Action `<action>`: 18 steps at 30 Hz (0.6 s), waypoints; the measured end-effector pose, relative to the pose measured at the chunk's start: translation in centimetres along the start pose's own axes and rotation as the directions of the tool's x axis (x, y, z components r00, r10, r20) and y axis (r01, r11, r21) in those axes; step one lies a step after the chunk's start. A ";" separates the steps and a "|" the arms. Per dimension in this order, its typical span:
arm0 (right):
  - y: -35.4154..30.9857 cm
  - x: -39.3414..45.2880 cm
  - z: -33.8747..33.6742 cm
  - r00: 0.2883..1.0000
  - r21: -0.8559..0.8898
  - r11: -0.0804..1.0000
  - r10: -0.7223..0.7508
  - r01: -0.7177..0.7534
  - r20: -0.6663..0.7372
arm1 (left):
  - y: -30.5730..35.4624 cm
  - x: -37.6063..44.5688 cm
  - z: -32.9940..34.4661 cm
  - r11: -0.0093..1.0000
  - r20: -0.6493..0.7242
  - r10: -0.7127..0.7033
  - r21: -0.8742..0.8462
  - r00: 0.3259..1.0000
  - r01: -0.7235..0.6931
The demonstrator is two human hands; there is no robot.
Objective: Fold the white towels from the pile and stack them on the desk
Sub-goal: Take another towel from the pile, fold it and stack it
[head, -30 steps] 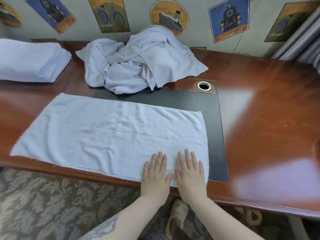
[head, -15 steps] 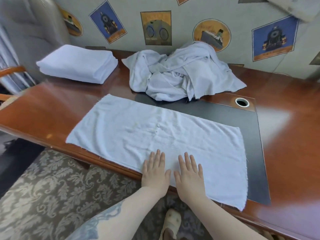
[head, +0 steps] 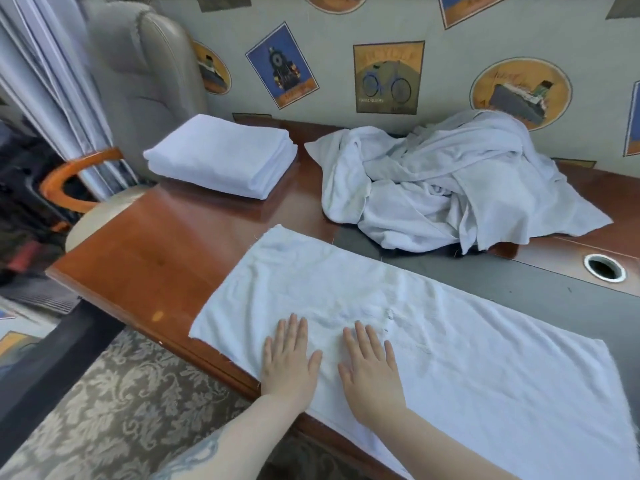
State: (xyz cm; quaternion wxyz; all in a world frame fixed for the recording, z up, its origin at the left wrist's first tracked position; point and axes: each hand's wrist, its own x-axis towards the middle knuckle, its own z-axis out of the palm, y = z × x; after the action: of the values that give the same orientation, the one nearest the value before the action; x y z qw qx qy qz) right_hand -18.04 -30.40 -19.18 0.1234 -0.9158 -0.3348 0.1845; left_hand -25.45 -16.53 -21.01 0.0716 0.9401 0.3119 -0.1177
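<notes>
At the lower middle of the frame I see my left hand (head: 289, 360) and right hand (head: 372, 367) lying flat, fingers straight and slightly apart, on the spread white cloth towel (head: 433, 341) along the near edge of the glossy brown wooden desk (head: 166, 244). Farther up, the crumpled pile of white towels (head: 450, 188) sits at the upper right, and the stack of folded white towels (head: 221, 155) at the upper left.

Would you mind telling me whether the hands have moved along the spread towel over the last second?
Yes. Both the left hand and right hand slid from the spread towel's right end toward its left end.
</notes>
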 end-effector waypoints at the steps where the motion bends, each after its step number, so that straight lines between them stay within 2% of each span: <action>1: -0.7 0.7 0.2 1.000 0.001 1.000 -0.015 0.015 -0.006 | -1.3 0.7 -0.1 1.000 -0.005 -0.003 -0.009 1.000 0.003; 5: -4.4 4.3 1.0 0.998 -0.040 0.999 -0.039 0.037 -0.056 | -5.5 4.2 -0.7 0.998 -0.037 0.041 -0.043 0.998 -0.042; 10: -11.9 9.6 2.6 0.990 -0.019 0.997 0.071 -0.074 -0.126 | -10.7 8.8 -2.3 0.981 -0.020 0.195 -0.023 0.981 -0.195; 13: -16.9 11.0 3.3 0.970 -0.050 0.986 0.144 -0.157 -0.193 | -15.0 9.9 -3.3 0.955 -0.150 0.295 -0.001 0.944 -0.298; 18: -20.0 12.1 4.5 0.955 -0.088 0.969 0.209 -0.231 -0.208 | -19.3 10.1 -3.9 0.918 -0.195 0.370 -0.072 0.908 -0.389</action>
State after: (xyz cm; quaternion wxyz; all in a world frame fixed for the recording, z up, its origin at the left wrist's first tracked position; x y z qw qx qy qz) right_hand -22.69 -7.09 -19.34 0.0836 -0.9666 -0.2263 0.0866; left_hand -28.55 5.32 -21.14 0.1161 0.9842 0.1340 -0.0003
